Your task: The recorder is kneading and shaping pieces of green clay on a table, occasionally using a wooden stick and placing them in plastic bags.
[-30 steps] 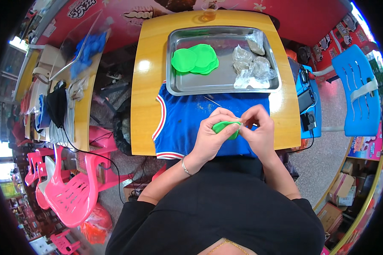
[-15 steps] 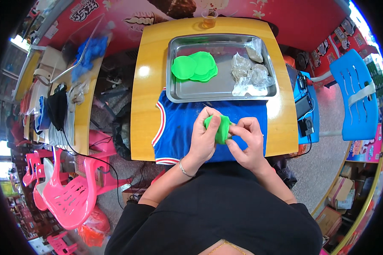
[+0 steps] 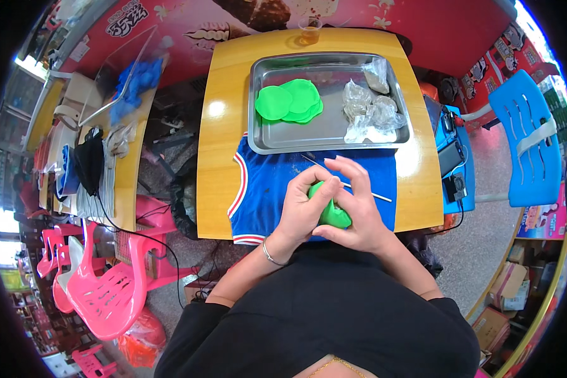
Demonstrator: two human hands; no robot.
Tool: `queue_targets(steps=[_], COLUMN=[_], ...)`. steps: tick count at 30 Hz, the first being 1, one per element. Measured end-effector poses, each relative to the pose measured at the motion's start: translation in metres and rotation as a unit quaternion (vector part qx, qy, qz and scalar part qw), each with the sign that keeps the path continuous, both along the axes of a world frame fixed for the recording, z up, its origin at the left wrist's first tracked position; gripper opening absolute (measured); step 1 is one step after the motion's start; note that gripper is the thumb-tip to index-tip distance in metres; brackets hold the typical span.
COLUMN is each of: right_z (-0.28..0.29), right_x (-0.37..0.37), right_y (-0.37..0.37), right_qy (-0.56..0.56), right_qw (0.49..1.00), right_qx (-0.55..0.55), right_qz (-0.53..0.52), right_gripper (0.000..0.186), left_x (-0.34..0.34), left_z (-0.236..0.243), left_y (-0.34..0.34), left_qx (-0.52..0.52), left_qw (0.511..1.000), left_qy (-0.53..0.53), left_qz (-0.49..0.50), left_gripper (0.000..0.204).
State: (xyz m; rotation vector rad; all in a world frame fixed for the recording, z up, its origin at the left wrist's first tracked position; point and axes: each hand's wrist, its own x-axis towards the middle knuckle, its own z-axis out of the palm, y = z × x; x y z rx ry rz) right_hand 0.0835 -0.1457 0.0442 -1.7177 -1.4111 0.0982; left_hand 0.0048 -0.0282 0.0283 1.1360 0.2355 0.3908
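My left hand (image 3: 299,208) is closed round a soft green piece (image 3: 335,216), apparently cupped or folded. My right hand (image 3: 359,214) wraps its other side, fingers bent over it; its contents are mostly hidden. Both hands are above a blue garment (image 3: 264,189) with red-and-white trim, where a thin rod (image 3: 375,194) lies, partly behind my fingers. Beyond them sits a steel tray (image 3: 312,138) holding overlapping green discs (image 3: 272,103) at left and several clear bags of greyish material (image 3: 384,112) at right.
The yellow table (image 3: 223,138) bears a cup of amber liquid (image 3: 309,34) at the back. A blue chair (image 3: 523,157) and electronic devices (image 3: 455,189) are at right. A cluttered side table (image 3: 129,189) and pink chairs (image 3: 107,296) stand at left.
The green piece has been turned between my hands and now sits lower. My right hand has closed round it from the right. The tray appears slightly lower in the picture.
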Motion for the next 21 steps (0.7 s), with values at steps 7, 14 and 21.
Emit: queue_targets(steps=[7, 14, 21], right_z=[-0.013, -0.001, -0.009], right_x=[-0.003, 0.0, -0.002], right_y=[-0.005, -0.004, 0.001], right_qy=[0.024, -0.054, 0.038], right_qw=[0.994, 0.994, 0.989], right_qx=[0.06, 0.03, 0.081], right_qz=[-0.088, -0.088, -0.116], right_gripper=[0.041, 0.029, 0.034], left_x=[0.007, 0.009, -0.002], left_z=[-0.003, -0.007, -0.011], left_y=[0.0, -0.001, -0.011], left_qx=[-0.066, -0.024, -0.224], left_qw=[0.997, 0.998, 0.973], left_qy=[0.007, -0.037, -0.007], left_qz=[0.045, 0.051, 0.061], left_gripper=[0.018, 0.015, 0.015])
